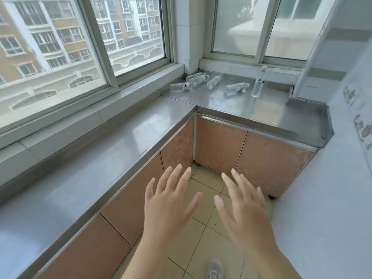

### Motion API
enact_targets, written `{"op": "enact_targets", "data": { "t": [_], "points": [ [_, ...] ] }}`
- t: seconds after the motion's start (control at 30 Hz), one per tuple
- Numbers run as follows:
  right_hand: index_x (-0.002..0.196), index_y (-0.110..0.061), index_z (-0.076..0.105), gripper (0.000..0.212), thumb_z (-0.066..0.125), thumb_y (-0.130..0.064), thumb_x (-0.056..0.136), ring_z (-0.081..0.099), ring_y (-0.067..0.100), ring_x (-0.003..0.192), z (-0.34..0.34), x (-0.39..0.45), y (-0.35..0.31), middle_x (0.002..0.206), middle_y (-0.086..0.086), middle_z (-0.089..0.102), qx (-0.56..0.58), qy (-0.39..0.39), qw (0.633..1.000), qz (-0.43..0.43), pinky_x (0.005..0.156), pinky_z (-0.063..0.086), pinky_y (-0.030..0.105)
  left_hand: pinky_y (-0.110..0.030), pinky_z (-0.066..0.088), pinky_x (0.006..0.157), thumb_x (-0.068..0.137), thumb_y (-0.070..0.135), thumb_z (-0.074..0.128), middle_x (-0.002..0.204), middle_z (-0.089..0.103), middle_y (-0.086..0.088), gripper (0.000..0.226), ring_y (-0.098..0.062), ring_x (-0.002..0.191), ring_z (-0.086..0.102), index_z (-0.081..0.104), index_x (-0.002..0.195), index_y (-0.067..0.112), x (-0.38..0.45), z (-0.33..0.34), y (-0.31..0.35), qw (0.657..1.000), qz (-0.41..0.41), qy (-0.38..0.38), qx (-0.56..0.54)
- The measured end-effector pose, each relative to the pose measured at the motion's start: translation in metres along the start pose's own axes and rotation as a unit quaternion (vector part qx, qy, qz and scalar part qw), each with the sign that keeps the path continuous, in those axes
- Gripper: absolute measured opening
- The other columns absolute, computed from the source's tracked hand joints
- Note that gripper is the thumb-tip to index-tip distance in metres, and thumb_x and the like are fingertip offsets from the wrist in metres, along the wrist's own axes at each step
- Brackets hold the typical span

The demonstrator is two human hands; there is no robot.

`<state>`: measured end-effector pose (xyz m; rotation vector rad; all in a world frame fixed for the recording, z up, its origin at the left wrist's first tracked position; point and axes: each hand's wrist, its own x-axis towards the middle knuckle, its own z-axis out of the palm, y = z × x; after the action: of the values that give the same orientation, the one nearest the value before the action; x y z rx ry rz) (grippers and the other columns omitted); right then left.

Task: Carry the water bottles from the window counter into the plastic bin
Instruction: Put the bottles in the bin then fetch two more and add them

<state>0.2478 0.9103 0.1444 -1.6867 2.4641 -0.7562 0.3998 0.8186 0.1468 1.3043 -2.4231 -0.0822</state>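
Note:
Several clear water bottles lie on the steel window counter [251,105] in the far corner. One lying bottle [180,86] is leftmost, another lying bottle [213,82] sits mid-group, and a third [236,88] lies further right. One tall bottle [259,82] stands upright at the right. My left hand [171,200] and my right hand [241,204] are held out low in front of me, fingers spread, holding nothing, well short of the bottles. No plastic bin is in view.
An L-shaped steel counter [100,158] runs along the windows, with brown cabinet doors [219,150] beneath. A white wall [332,198] closes the right side. Tiled floor [203,228] lies between, and a shoe [216,268] shows at the bottom.

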Motion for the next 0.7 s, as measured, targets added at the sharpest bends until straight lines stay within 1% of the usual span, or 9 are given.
{"op": "enact_targets", "data": {
  "t": [0.07, 0.17, 0.2, 0.3, 0.37, 0.43, 0.5, 0.6, 0.7],
  "points": [
    [0.149, -0.032, 0.028, 0.067, 0.013, -0.060, 0.090, 0.012, 0.011, 0.147, 0.006, 0.044, 0.019, 0.160, -0.008, 0.020, 0.005, 0.002, 1.000, 0.008, 0.118, 0.004, 0.041, -0.050, 0.034, 0.112, 0.092, 0.062, 0.031, 0.149, 0.052, 0.006, 0.065, -0.018, 0.141, 0.045, 0.055, 0.142, 0.029, 0.045, 0.019, 0.005, 1.000, 0.002, -0.005, 0.000],
    [0.150, -0.033, 0.024, 0.068, 0.011, -0.060, 0.090, 0.009, 0.010, 0.147, 0.012, 0.111, 0.050, 0.160, -0.008, 0.017, -0.002, -0.006, 1.000, 0.010, 0.118, 0.003, 0.040, -0.045, 0.024, 0.118, 0.093, 0.065, 0.022, 0.156, 0.041, 0.010, 0.068, -0.013, 0.148, 0.031, 0.045, 0.148, 0.033, 0.112, 0.045, 0.016, 1.000, 0.004, -0.021, -0.004],
    [0.151, -0.034, 0.023, 0.068, 0.010, -0.060, 0.090, 0.007, 0.010, 0.147, 0.012, 0.131, 0.058, 0.161, -0.008, 0.016, -0.006, -0.009, 1.000, 0.011, 0.118, 0.002, 0.040, -0.045, 0.024, 0.118, 0.093, 0.065, 0.021, 0.157, 0.040, 0.010, 0.068, -0.013, 0.148, 0.030, 0.044, 0.149, 0.034, 0.132, 0.052, 0.020, 1.000, 0.004, -0.021, -0.003],
    [0.150, -0.035, 0.022, 0.067, 0.007, -0.061, 0.090, 0.005, 0.008, 0.147, 0.011, 0.188, 0.078, 0.161, -0.010, 0.014, -0.009, -0.013, 1.000, 0.009, 0.118, -0.001, 0.038, -0.045, 0.025, 0.117, 0.093, 0.064, 0.024, 0.154, 0.044, 0.010, 0.066, -0.013, 0.147, 0.034, 0.047, 0.147, 0.033, 0.188, 0.067, 0.029, 1.000, 0.000, -0.018, 0.001],
    [0.151, -0.036, 0.020, 0.067, 0.006, -0.061, 0.090, 0.004, 0.009, 0.147, 0.012, 0.224, 0.090, 0.161, -0.010, 0.012, -0.014, -0.026, 1.000, 0.006, 0.118, -0.002, 0.038, -0.043, 0.019, 0.119, 0.093, 0.066, 0.020, 0.157, 0.039, 0.011, 0.068, -0.012, 0.148, 0.029, 0.043, 0.149, 0.035, 0.224, 0.078, 0.031, 1.000, -0.002, -0.023, 0.001],
    [0.151, -0.035, 0.020, 0.064, 0.011, -0.059, 0.093, 0.005, 0.009, 0.148, 0.013, 0.256, 0.101, 0.161, -0.009, 0.012, -0.012, -0.035, 0.999, 0.007, 0.118, -0.001, 0.039, -0.042, 0.016, 0.120, 0.093, 0.067, 0.018, 0.159, 0.035, 0.011, 0.069, -0.012, 0.150, 0.025, 0.039, 0.151, 0.036, 0.256, 0.090, 0.031, 1.000, -0.005, -0.030, -0.003],
    [0.151, -0.035, 0.020, 0.063, 0.014, -0.059, 0.092, 0.005, 0.009, 0.148, 0.016, 0.286, 0.110, 0.161, -0.010, 0.013, -0.010, -0.036, 0.999, 0.011, 0.118, -0.001, 0.039, -0.043, 0.018, 0.120, 0.093, 0.067, 0.018, 0.158, 0.037, 0.011, 0.069, -0.013, 0.149, 0.027, 0.041, 0.150, 0.035, 0.286, 0.101, 0.031, 1.000, -0.010, -0.026, -0.005],
    [0.151, -0.036, 0.020, 0.067, 0.009, -0.062, 0.090, 0.006, 0.009, 0.148, 0.022, 0.334, 0.126, 0.161, -0.009, 0.014, -0.012, -0.037, 0.999, 0.019, 0.118, -0.001, 0.038, -0.043, 0.020, 0.119, 0.092, 0.067, 0.017, 0.158, 0.038, 0.010, 0.070, -0.013, 0.149, 0.029, 0.042, 0.150, 0.036, 0.335, 0.120, 0.028, 0.999, -0.012, -0.036, -0.006],
    [0.151, -0.035, 0.019, 0.068, 0.009, -0.062, 0.090, 0.007, 0.010, 0.148, 0.035, 0.388, 0.144, 0.161, -0.008, 0.015, -0.023, -0.043, 0.998, 0.028, 0.118, 0.000, 0.038, -0.041, 0.016, 0.120, 0.092, 0.068, 0.013, 0.160, 0.033, 0.012, 0.071, -0.012, 0.150, 0.024, 0.036, 0.152, 0.038, 0.389, 0.149, 0.022, 0.999, -0.004, -0.043, -0.007]
  ]
}}
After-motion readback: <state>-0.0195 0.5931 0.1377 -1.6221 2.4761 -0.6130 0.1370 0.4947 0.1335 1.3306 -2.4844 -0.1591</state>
